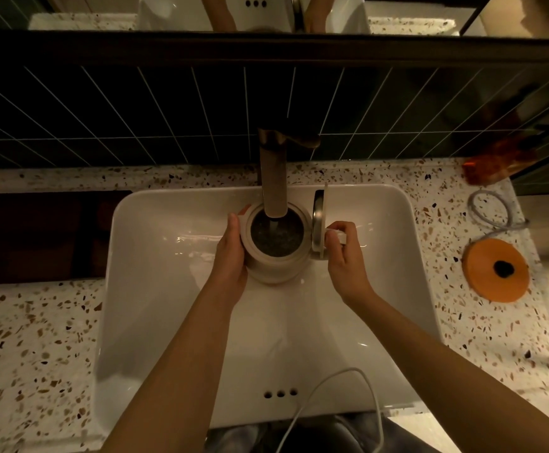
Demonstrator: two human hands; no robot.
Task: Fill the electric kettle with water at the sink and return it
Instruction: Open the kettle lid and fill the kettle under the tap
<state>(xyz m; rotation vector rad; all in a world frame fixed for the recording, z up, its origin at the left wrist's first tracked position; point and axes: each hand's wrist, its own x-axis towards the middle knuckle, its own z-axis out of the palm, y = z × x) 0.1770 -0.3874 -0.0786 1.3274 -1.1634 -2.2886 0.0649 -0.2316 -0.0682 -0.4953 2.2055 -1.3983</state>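
A white electric kettle point(274, 266) is held upright inside the white sink point(168, 305), right under the brushed-metal tap point(273, 178). Its hinged lid point(318, 223) stands open on the right side. A stream of water runs from the spout into the kettle's dark opening. My left hand point(230, 259) cups the kettle's left wall. My right hand point(345, 256) grips the white handle on the right, just beside the lid.
The round orange kettle base point(495, 271) with a black centre lies on the terrazzo counter point(31, 354) to the right, its grey cord point(492, 210) coiled behind it. An amber bottle point(499, 161) stands at the back right. A white cable point(332, 387) hangs over the sink's front edge.
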